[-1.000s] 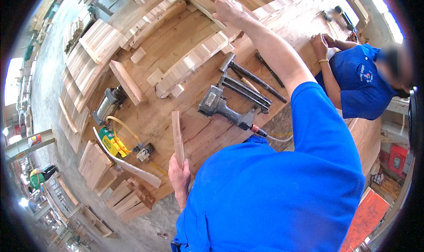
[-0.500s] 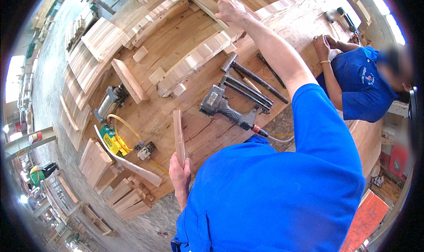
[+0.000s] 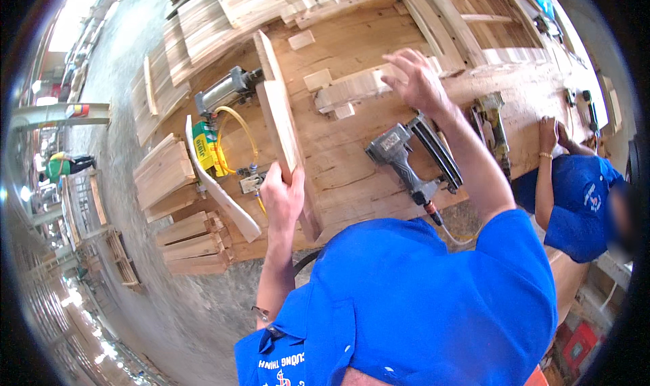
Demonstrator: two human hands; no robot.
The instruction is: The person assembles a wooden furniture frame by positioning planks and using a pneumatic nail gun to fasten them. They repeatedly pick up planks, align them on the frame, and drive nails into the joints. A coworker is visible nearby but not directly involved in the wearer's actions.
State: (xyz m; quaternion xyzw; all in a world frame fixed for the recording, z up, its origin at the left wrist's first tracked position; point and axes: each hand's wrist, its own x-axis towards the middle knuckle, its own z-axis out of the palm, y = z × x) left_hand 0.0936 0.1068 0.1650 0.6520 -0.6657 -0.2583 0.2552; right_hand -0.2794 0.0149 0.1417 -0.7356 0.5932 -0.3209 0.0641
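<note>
My left hand [image 3: 283,195] grips the near end of a short wooden board [image 3: 279,122], thumb on its side. A longer wooden board [image 3: 309,213] lies along and under it on the workbench [image 3: 338,183]. My right hand [image 3: 420,81] is raised over the bench, fingers spread and holding nothing that I can see. Beneath it runs a row of joined wood strips [image 3: 365,87], with small wood blocks [image 3: 317,80] at its left end. A grey-black nail gun [image 3: 399,152] lies on the bench near my right forearm.
An air cylinder [image 3: 227,92] with a yellow hose [image 3: 252,132] is left of the boards. Stacked wood panels [image 3: 166,173] line the left edge. A second air tool [image 3: 494,125] lies beyond my right forearm. A co-worker [image 3: 575,196] in blue is at the right.
My left hand has moved up and forward with its board, onto the longer one. My right hand has drawn back from the far frame, and its fingers have opened. The view has shifted.
</note>
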